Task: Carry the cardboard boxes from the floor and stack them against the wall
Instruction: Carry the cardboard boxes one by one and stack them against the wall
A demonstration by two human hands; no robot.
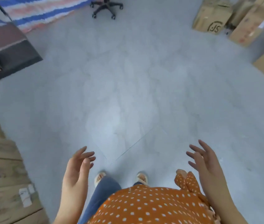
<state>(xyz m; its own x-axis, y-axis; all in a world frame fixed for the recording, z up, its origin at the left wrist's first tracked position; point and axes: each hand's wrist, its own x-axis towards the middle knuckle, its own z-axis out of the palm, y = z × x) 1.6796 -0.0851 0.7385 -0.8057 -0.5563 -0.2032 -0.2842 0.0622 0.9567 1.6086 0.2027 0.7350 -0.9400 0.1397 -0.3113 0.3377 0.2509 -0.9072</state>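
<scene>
Cardboard boxes (212,16) wait in a loose cluster at the far right corner of the grey tiled floor (128,78), the nearest one upright with a printed logo on its side and longer cartons leaning or lying just beside it; another pile of flat, taped cartons (6,175) sits at the near left edge. A person in an orange dotted top stands mid-floor, well apart from both groups, with the left hand (78,165) and right hand (204,159) raised in front, fingers spread and relaxed, grasping nothing. The cartons look stiff but dented and creased, so they should hold their shape if gripped low at opposite bottom edges or corners rather than by loose flaps; their weight cannot be told, though the longer ones will likely be awkward and want both hands set wide. An office chair base (106,8) stands at the far edge, beside a striped tarpaulin (35,8).
</scene>
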